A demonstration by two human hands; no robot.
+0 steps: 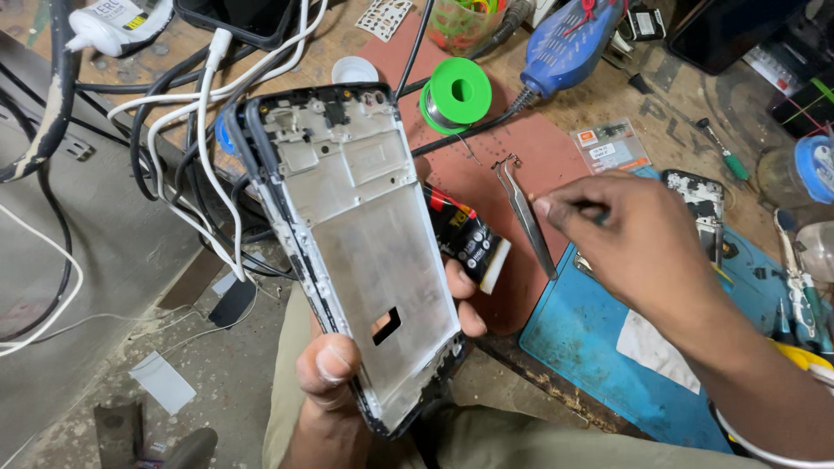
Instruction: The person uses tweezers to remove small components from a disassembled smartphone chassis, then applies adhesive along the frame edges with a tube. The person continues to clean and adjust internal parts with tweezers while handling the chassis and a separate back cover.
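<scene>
1. A person's left hand point(347, 365) holds a bare phone frame point(352, 234) upright over their lap, at about 7 o'clock in the view. The thumb presses on the frame's lower face and the fingers point(465, 304) wrap around its right edge, closed on it.
2. The frame shows its silver metal inner side with a black rim. A small rectangular hole sits near its lower end.
3. The right hand point(643, 243) reaches in from 4 o'clock and hovers over the tabletop point(521, 148). Its fingertips are pinched narrowly together around something small and dark; what it is cannot be told.
4. A pair of metal tweezers point(526, 217) lies on a reddish mat point(486, 174) just left of that hand's fingertips, not touching them.
5. A small black and white box point(469, 239) lies between the frame and the tweezers, partly hidden behind the frame.
6. A green spool of solder wire point(456, 94) stands at 12 o'clock, beyond the tweezers.
7. A blue work mat point(591, 339) lies under the right forearm at 4 o'clock.
8. White and black cables point(204, 130) tangle at 10 o'clock, behind the frame.
</scene>
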